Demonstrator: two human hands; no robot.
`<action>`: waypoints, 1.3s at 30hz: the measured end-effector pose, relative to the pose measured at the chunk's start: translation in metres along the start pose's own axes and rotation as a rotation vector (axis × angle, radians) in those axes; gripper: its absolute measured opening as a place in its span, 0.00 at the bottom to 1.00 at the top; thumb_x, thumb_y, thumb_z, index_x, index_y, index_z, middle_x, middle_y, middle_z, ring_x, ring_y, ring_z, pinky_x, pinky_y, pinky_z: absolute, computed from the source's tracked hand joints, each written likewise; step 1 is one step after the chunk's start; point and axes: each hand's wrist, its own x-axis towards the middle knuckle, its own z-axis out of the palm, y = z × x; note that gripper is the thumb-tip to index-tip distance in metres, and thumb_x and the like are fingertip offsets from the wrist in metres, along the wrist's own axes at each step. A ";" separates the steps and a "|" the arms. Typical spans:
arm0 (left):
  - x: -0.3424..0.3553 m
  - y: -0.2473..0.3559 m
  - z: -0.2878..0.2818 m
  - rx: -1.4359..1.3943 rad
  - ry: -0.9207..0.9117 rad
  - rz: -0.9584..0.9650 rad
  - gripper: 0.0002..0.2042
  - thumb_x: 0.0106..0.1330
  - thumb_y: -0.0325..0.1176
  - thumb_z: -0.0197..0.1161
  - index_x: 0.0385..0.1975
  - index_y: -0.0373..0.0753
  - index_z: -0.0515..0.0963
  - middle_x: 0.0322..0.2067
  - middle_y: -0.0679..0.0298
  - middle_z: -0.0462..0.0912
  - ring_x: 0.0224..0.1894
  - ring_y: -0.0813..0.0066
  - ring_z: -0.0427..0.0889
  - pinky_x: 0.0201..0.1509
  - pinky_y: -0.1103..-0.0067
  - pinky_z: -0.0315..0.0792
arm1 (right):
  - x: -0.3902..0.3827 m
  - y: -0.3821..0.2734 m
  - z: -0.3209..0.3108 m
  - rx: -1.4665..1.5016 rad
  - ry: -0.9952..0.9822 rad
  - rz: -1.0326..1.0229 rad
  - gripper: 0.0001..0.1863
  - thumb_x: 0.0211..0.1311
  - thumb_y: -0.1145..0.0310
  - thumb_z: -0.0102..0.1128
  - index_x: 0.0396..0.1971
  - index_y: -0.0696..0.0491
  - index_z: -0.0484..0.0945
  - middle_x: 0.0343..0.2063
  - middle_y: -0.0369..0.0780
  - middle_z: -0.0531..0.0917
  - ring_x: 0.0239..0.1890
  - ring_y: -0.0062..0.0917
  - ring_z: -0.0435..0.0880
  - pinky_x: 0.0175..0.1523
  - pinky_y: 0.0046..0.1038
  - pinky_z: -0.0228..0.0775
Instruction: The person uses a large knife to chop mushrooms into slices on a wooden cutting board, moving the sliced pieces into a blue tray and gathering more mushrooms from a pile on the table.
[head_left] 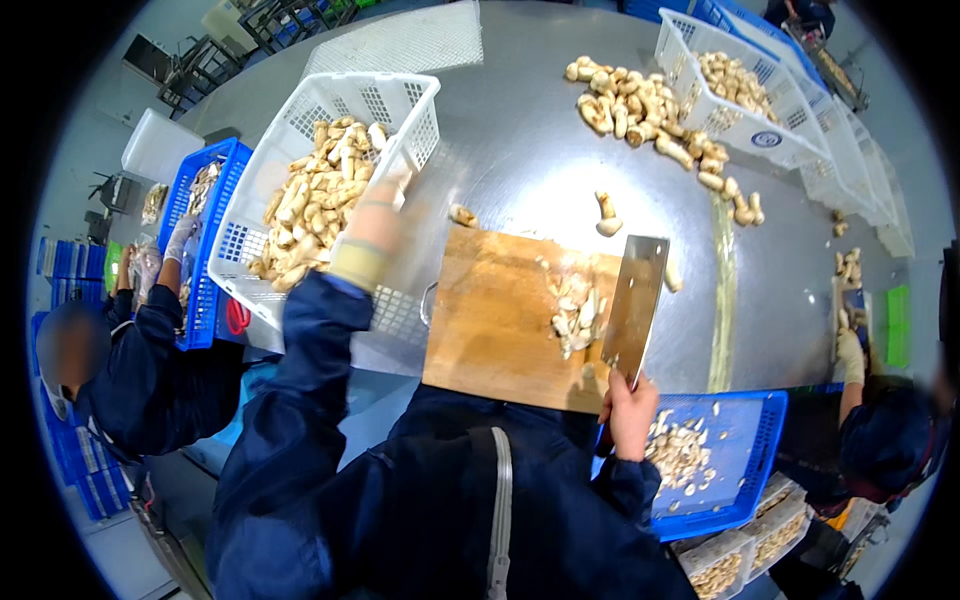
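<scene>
Seen from the head camera, the left hand [375, 225], gloved and blurred, reaches up to the near rim of a white basket [415, 95] tilted on the tabletop [520, 150] and heaped with pale mushrooms [310, 200]; its fingers look closed on the rim or on a piece there, but the blur leaves it unclear which. The right hand [630, 415] is clamped around the handle of a cleaver [635, 305], whose broad blade stands nearly upright with its edge on the right side of a wooden board [500, 320], just beside a small heap of cut pieces [575, 315]. A blue crate [745, 480] with trimmed bits sits below the board at the tabletop's edge, near the right hand. More mushrooms lie loose farther up the tabletop beside a second white basket [680, 45], and one lone mushroom [607, 215] rests just beyond the board. Another person's gloved hands [150, 260] work at a blue crate on the left. The risk I see: the tilted basket could tip further and spill onto the board; the cleaver, held one-handed while attention goes left, could slip or scatter the cut heap off the board's edge.
</scene>
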 end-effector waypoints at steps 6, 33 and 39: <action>0.023 0.176 0.191 -0.257 -0.549 0.124 0.30 0.57 0.41 0.62 0.59 0.40 0.64 0.51 0.46 0.72 0.46 0.53 0.77 0.53 0.68 0.70 | -0.021 0.011 -0.031 -0.006 0.041 0.067 0.12 0.60 0.70 0.55 0.19 0.59 0.71 0.07 0.35 0.71 0.07 0.18 0.68 0.12 0.22 0.57; -0.129 0.134 0.081 -0.791 -0.588 -0.674 0.24 0.64 0.41 0.58 0.57 0.37 0.66 0.38 0.61 0.81 0.35 0.70 0.81 0.36 0.76 0.74 | -0.031 -0.009 0.058 -0.433 -0.296 -0.069 0.10 0.56 0.67 0.50 0.20 0.56 0.73 0.10 0.37 0.71 0.12 0.26 0.71 0.17 0.31 0.62; -0.145 0.113 0.074 -0.258 -0.371 -0.461 0.24 0.62 0.41 0.59 0.56 0.36 0.68 0.38 0.53 0.81 0.37 0.64 0.82 0.41 0.74 0.73 | -0.044 -0.029 0.068 -0.496 -0.200 -0.285 0.10 0.50 0.66 0.50 0.13 0.51 0.71 0.12 0.40 0.70 0.15 0.34 0.70 0.19 0.36 0.61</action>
